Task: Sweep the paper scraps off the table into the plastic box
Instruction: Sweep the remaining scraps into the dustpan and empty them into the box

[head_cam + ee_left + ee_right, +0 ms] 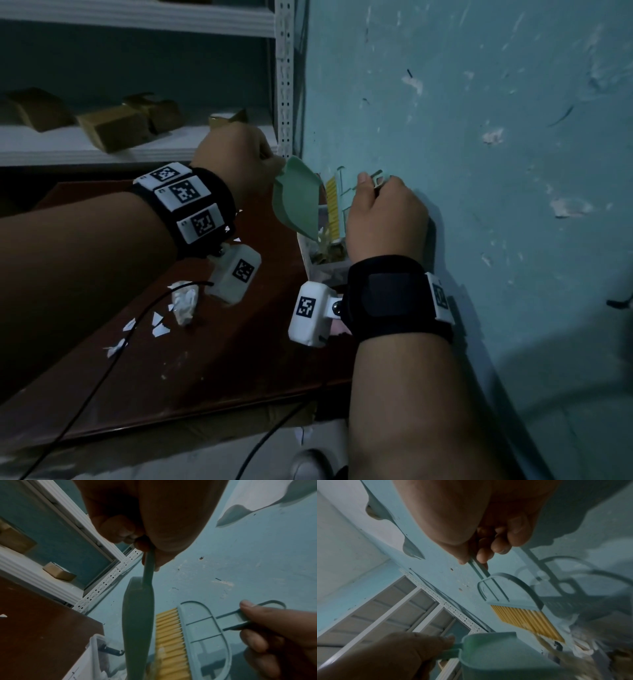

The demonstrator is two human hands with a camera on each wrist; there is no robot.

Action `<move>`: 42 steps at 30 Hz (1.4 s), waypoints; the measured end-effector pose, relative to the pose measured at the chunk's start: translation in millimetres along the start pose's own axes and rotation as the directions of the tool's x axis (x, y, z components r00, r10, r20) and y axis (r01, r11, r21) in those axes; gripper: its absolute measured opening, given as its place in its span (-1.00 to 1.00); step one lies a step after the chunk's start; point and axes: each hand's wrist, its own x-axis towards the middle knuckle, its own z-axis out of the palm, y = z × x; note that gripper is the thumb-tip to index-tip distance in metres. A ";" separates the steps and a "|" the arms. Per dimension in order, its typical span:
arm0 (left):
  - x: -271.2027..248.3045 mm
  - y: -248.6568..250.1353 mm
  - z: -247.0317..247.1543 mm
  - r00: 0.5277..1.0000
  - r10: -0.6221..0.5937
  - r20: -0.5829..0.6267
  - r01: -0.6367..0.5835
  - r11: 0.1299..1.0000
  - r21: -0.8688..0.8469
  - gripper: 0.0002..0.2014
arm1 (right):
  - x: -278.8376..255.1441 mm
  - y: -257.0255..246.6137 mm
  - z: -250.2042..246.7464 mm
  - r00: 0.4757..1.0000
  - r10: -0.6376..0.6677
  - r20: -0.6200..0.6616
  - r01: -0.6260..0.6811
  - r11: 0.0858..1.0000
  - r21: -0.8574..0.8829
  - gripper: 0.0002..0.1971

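Two grips clenched: left hand (236, 161) round tilted dustpan (297, 198) handle, right hand (387, 216) round brush (339, 202); plastic box (325, 267) just below both, paper scraps (161, 323) on desk (191, 373) behind left grip.

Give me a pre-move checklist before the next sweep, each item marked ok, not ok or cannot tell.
1. Left hand grips the dustpan handle: ok.
2. Right hand grips the brush handle: ok.
3. Dustpan tipped over the plastic box: ok.
4. Dustpan fully emptied: cannot tell, its inside is blurred in the right wrist view.
5. Table swept of paper scraps: not ok, several still lie there, with a crumpled wad.
6. Cable away from the scraps: not ok, it crosses them.
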 end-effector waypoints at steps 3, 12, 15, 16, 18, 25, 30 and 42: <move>-5.3 -5.2 -6.0 0.999 -0.034 -0.021 0.033 0.998 -0.050 -0.72 | -1.6 0.5 6.9 1.000 -0.004 0.021 0.004 1.000 -0.025 -0.60; -44.3 -65.1 -24.5 0.941 -0.333 -0.054 0.294 0.887 -0.356 -0.69 | -11.8 -19.2 1.4 1.000 0.018 -0.013 -0.019 0.997 -0.074 -0.59; -58.9 -83.9 -28.3 0.901 -0.434 -0.028 0.383 0.823 -0.420 -0.65 | -16.4 -25.7 1.0 0.999 0.001 -0.051 -0.003 0.999 -0.048 -0.55; -63.3 -89.6 -29.6 0.882 -0.472 -0.009 0.416 0.787 -0.455 -0.63 | -17.7 -27.3 1.4 0.998 0.003 -0.064 -0.005 0.999 -0.041 -0.54; -71.9 -102.3 -32.5 0.841 -0.541 0.027 0.473 0.709 -0.523 -0.60 | -21.1 -30.6 1.2 0.995 -0.002 -0.097 0.000 1.000 -0.020 -0.53; -124.4 -155.4 -70.9 0.770 -0.634 0.072 0.554 0.608 -0.568 -0.66 | -46.4 -57.1 10.2 0.976 -0.163 -0.145 0.166 0.986 0.012 -0.56; -168.4 -196.1 -90.7 0.745 -0.667 0.023 0.580 0.630 -0.517 -0.62 | -66.2 -79.3 40.4 0.968 -0.252 -0.008 0.252 0.968 0.011 -0.62; -249.7 -274.5 -118.6 0.631 -0.776 -0.026 0.612 0.517 -0.598 -0.64 | -128.6 -130.9 99.4 0.814 -0.337 0.473 0.268 0.941 0.208 -0.51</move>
